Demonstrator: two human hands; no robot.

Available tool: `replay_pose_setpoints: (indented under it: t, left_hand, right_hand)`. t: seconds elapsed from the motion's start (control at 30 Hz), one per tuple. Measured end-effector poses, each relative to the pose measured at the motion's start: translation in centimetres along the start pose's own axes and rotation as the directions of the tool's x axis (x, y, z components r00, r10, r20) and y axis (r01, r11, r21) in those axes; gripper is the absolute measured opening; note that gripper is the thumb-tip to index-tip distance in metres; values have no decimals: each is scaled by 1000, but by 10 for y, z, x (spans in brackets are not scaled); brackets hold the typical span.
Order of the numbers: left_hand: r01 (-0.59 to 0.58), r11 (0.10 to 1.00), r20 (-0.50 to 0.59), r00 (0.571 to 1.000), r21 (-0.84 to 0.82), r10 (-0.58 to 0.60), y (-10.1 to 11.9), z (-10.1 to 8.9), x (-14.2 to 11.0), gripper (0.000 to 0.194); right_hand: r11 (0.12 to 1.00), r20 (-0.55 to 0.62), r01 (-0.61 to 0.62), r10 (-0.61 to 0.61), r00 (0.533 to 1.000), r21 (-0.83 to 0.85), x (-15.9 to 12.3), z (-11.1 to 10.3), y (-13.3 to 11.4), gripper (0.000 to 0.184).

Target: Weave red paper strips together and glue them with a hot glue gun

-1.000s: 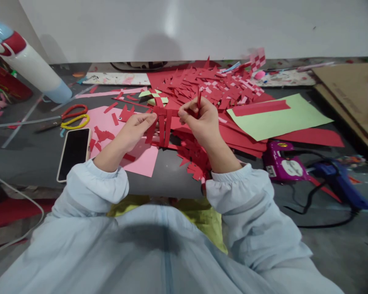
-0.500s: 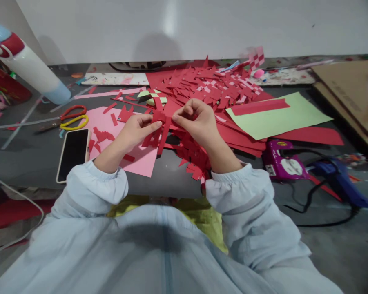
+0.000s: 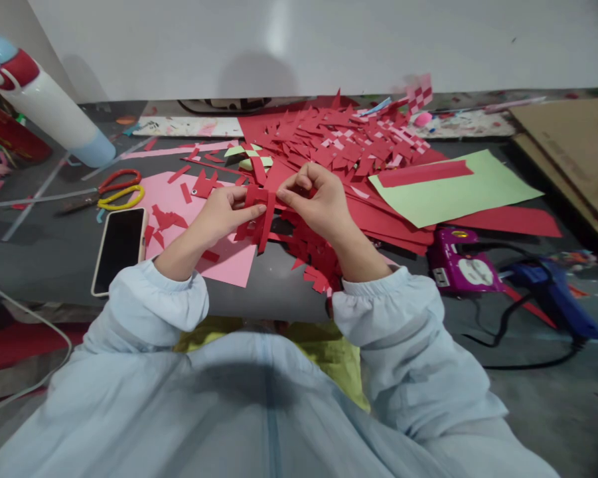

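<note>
Left hand (image 3: 223, 216) pinched interlaced narrow red paper strips (image 3: 266, 224), right hand (image 3: 324, 204) curled alongside, grip unclear; weaving apparently underway, next move wanting steady tension.

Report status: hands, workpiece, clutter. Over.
Left hand gripping red paper strips; right hand at their right edge, hold unclear. Pink sheet with red scraps beneath left hand. Scissors, phone lying farther left.

Illum. was mod. and diffuse. A glare streak showed on the white panel (image 3: 428, 46) at 12 o'clock, w/ a soft shadow below; another darkened the jacket (image 3: 253, 388) at 6. Wide-angle distortion stretched the bottle (image 3: 54, 103) at 10; fine detail was soft.
</note>
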State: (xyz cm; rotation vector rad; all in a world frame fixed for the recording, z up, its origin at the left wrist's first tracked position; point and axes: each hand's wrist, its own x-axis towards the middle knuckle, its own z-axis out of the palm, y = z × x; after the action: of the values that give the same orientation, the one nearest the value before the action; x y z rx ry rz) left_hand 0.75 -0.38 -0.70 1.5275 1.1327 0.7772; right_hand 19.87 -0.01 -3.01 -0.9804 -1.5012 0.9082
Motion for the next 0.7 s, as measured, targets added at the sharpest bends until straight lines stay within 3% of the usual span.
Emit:
replay_pose_setpoints:
  t: [0.37,0.5,0.7]
  left_hand:
    - [13,1000,23,1000,20,-13,-2,2,1,40]
    - [-10,1000,21,1000,-3,10,-6,4,3,32]
    - [69,997,45,997,-34,-67,1,5,0,16]
  right_hand:
    - [998,-17,70,-70,997,7,0,2,2,37]
    - [997,-12,73,-73,997,-10,-1,3,2,38]
    - [999,15,36,-37,999,14,-3,4,-1,37]
